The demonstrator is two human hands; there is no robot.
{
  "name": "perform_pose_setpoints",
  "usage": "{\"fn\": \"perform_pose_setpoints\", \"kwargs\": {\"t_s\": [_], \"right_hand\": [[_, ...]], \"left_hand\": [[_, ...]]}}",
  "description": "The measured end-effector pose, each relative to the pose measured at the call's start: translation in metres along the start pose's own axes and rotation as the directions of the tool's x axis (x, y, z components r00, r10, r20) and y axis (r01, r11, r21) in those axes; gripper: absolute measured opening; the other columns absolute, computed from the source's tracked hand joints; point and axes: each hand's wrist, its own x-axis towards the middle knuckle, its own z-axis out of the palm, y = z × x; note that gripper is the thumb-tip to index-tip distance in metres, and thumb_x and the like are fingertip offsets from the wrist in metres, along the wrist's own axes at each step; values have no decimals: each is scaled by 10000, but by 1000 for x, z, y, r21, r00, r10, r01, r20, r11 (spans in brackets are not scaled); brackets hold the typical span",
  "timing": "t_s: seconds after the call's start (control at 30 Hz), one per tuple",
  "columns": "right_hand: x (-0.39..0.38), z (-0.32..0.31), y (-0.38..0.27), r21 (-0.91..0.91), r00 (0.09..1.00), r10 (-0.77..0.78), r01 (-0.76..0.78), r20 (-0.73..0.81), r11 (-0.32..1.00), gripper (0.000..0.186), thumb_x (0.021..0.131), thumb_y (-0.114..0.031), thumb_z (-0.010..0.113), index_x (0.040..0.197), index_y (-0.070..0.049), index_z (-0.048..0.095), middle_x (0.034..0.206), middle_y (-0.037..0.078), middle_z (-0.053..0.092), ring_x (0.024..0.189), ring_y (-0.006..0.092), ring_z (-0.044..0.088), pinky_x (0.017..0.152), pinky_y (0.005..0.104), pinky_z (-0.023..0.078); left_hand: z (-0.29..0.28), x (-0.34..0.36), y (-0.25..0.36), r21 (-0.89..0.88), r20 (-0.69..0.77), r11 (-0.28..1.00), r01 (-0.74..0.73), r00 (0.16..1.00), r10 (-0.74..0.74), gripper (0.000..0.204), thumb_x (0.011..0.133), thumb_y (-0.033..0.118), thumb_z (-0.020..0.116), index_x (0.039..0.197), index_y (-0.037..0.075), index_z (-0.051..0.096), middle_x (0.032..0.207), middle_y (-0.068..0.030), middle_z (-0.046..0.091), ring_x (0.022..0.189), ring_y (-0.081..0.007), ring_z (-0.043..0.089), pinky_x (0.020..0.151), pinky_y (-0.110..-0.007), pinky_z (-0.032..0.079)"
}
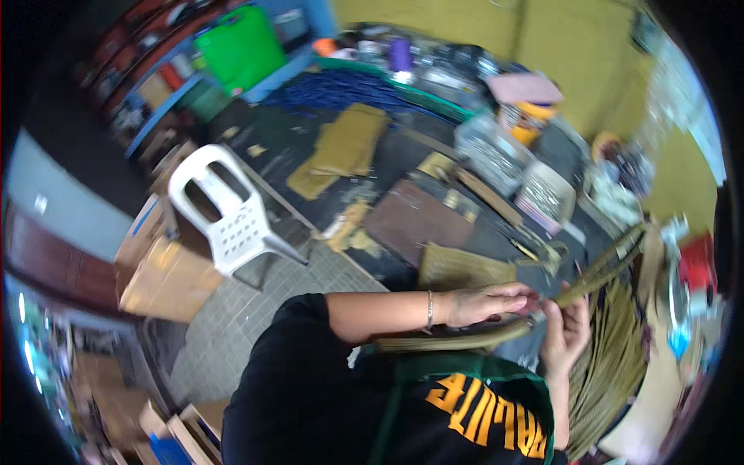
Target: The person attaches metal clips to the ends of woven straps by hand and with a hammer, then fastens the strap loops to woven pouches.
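Observation:
My left hand (488,304) reaches across my body, palm down. Its fingers are pressed together and their tips meet my right hand's at a small reddish spot. What they pinch is hidden and blurred. My right hand (566,329) is closed on a bundle of olive straps (604,271), held between thumb and fingers. That bundle slants up to the far right. Just below my left hand, a curved olive band (457,341) runs along my front; whether it joins the bundle I cannot tell. Beyond my left hand lies a folded olive fabric piece (465,267).
A dark worktable carries a brown board (418,221), stacked olive pieces (349,143), a clear bin (492,155) and a box of small metal parts (546,194). Long olive strips (608,364) hang at my right. A white plastic chair (232,221) and a cardboard box (170,279) stand left.

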Motion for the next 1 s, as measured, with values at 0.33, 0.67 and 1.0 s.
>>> {"fn": "perform_pose_setpoints", "kwargs": {"t_s": [0.33,0.67,1.0], "right_hand": [[72,9,103,-481,990,60,7,124,877,547,706,-160,621,1139,65,374,1089,222,459,992,280,479,822,331,386],[-1,-52,87,-355,949,292,-235,117,905,412,708,-82,614,1054,59,442,1002,160,518,924,212,505,814,290,382],[-10,-57,35,-730,977,89,84,196,678,319,682,-171,618,934,-1,520,889,153,533,845,313,514,709,337,419]], "left_hand": [[-258,-109,18,231,-964,950,-210,-179,195,261,743,260,571,962,132,507,790,-5,510,697,-115,457,668,-297,345],[-353,-112,-9,-8,-952,995,-102,-304,-39,391,697,370,599,794,6,495,563,-85,500,359,-171,450,316,-288,279],[-195,-10,110,110,-865,770,-629,322,386,167,716,64,533,870,13,494,800,-80,539,688,-158,527,558,-267,433]]}}
